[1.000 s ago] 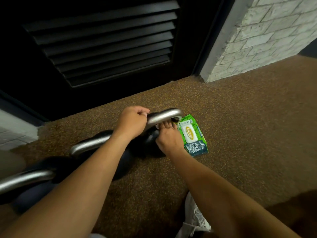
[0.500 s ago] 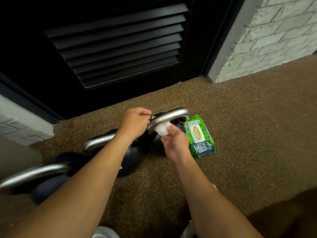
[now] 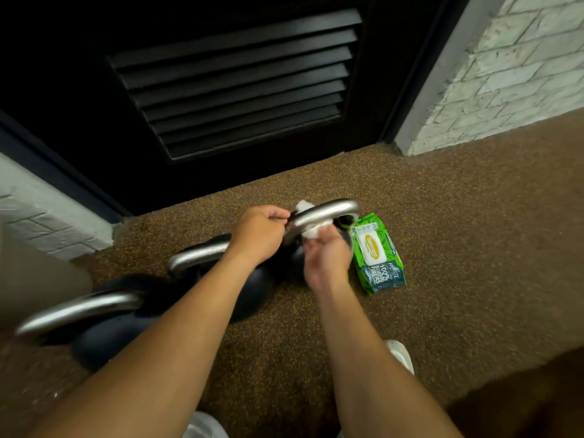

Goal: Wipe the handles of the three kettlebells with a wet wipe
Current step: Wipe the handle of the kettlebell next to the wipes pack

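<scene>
Three black kettlebells with silver handles stand in a row on the brown floor. The far one's handle (image 3: 325, 213) has a white wet wipe (image 3: 311, 233) looped under it, one end sticking up behind at the left. My right hand (image 3: 327, 257) pinches the wipe below the handle. My left hand (image 3: 260, 235) is closed at the handle's left end, seemingly on the wipe's other end. The middle kettlebell's handle (image 3: 197, 256) and the near one's handle (image 3: 79, 311) lie to the left, partly behind my left forearm.
A green wet wipe pack (image 3: 377, 254) lies on the floor just right of the far kettlebell. A black louvred door (image 3: 237, 90) stands behind, with white brick wall (image 3: 512, 67) at the right. My white shoe (image 3: 399, 354) shows near the right forearm.
My right hand drew the wipe up from under the far handle and now holds it lower right of the bar. The wipe's other end now shows behind the handle. The camera tilted a little.
</scene>
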`<state>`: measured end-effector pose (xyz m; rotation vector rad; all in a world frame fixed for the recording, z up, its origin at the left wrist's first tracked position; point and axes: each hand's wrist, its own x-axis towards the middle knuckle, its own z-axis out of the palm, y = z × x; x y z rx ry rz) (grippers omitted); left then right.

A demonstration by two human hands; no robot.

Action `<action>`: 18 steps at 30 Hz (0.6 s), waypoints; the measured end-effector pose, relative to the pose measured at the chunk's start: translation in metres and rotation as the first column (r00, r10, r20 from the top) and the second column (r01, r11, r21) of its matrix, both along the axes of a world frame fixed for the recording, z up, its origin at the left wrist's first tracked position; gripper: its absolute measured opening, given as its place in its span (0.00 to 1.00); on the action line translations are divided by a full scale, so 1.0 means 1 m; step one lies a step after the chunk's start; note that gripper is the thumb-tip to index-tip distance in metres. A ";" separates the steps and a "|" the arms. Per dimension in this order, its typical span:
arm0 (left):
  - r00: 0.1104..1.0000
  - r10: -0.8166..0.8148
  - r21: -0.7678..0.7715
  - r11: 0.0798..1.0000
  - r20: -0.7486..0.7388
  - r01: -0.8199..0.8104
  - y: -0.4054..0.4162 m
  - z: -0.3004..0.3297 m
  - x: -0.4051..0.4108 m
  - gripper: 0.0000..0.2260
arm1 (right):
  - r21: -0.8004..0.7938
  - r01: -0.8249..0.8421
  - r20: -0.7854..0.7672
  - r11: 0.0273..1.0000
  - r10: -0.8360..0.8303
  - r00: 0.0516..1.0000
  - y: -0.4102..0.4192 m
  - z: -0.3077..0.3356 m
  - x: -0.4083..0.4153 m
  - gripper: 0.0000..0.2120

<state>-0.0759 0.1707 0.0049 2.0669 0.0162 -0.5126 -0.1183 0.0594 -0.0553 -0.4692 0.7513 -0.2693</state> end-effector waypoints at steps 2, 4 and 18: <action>1.000 -0.001 0.011 1.000 0.013 0.001 -0.001 0.001 -0.001 0.15 | -0.161 -0.152 -0.064 0.975 0.143 0.988 0.016 -0.009 -0.010 0.15; 1.000 -0.006 0.019 1.000 0.022 0.005 -0.004 0.002 -0.001 0.15 | -0.381 -0.276 -0.187 0.882 0.219 0.958 0.017 -0.013 -0.015 0.15; 0.997 -0.026 0.099 0.995 0.066 0.020 -0.023 0.004 0.004 0.12 | 0.113 0.079 -0.231 0.990 -0.051 0.972 -0.065 0.019 0.012 0.19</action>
